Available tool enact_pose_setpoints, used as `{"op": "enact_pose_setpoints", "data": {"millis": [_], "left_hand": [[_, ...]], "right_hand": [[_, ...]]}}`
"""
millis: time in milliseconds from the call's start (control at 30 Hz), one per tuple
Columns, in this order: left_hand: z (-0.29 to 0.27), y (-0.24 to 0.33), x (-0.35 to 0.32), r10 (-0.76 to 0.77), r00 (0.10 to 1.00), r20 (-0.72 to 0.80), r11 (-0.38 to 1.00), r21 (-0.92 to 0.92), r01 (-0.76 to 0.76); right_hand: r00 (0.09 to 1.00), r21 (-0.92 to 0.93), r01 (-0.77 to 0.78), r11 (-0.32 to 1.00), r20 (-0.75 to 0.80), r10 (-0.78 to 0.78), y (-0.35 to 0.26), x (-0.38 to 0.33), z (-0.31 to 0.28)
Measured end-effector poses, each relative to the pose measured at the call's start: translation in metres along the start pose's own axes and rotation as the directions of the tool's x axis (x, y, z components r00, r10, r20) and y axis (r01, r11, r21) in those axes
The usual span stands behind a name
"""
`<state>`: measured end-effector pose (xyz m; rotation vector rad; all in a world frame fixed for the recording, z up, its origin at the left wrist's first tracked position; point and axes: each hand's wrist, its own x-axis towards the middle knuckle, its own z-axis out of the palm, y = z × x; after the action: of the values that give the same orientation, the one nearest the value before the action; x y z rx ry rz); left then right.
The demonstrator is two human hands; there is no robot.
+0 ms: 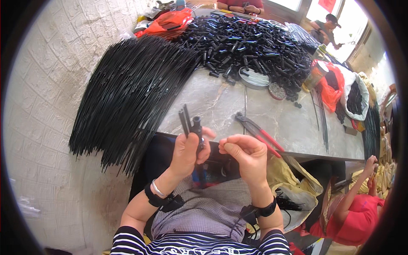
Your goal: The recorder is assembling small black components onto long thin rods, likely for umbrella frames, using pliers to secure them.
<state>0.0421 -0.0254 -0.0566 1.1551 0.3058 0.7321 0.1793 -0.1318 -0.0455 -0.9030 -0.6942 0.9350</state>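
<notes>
My left hand (pixel 185 154) is closed around thin black rods (pixel 184 120) and a short black tubular fitting (pixel 196 126), all pointing upward from the fist. The fitting has a round end on top. Just beside it, my right hand (pixel 250 155) is raised with thumb and forefinger pinched together. Whatever sits between those fingertips is too small to make out. Beyond the right hand, red-handled pincers (pixel 262 137) lie on the grey marbled table (pixel 204 97), their jaws pointing away from me.
Long black rods (pixel 131 89) form a large bundle at the left. Black tubular fittings (pixel 250 42) are heaped at the back. A round dish (pixel 257 87) of thin pale sticks stands near a small tin (pixel 278 99). A yellow sack (pixel 312 183) hangs at lower right; co-workers sit around.
</notes>
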Motion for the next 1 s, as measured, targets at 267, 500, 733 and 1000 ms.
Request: {"op": "enact_pose_setpoints", "data": {"millis": [267,500,733,1000], "left_hand": [[0.002,-0.001,0.0,0.032,0.999,-0.008,0.998,0.056,-0.032],[0.001,-0.002,0.0,0.05,0.997,-0.058,0.995,0.093,-0.044],[0.006,-0.002,0.002,0.069,0.995,-0.072,0.993,0.101,-0.062],[0.006,-0.003,0.002,0.064,0.995,-0.077,0.994,0.092,-0.057]], "right_hand": [[0.971,-0.209,0.222,0.952,-0.037,-0.234,0.012,-0.002,0.033],[0.976,-0.182,0.211,0.96,-0.014,-0.217,0.015,-0.003,0.036],[0.977,-0.154,0.206,0.966,-0.023,-0.212,0.015,-0.001,0.032],[0.984,-0.071,0.173,0.982,-0.042,-0.176,0.014,-0.002,0.032]]}}
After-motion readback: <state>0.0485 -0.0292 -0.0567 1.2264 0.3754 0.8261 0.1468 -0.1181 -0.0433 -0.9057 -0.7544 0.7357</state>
